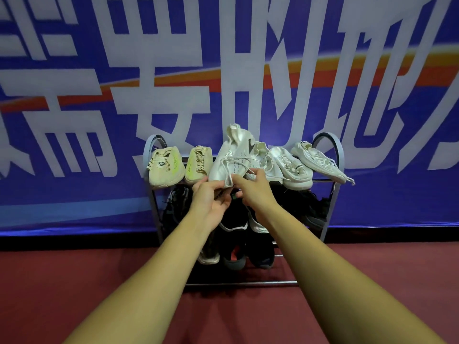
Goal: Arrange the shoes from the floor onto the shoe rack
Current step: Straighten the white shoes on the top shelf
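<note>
Grip first: L hand and R hand are both closed on the toe end of the white knit sneaker, with fingers curled under the sole edge.

Blue banner is seen across the back; red floor lies below.

Shoe rack is stood against the banner. Its top shelf is lined w/ pale shoes: beige sneakers at left, white shoes at right. Dark shoes are packed on the lower shelves.

The sneaker is held at the top shelf, between the beige and white shoes, heel end raised and not yet seated flat.

Handling, as judged: light, w/ a soft upper that is easily crushed and a stiffer sole. Hold is best taken at the sole sides or heel, not by the loose laces, which may snag on neighbours.
</note>
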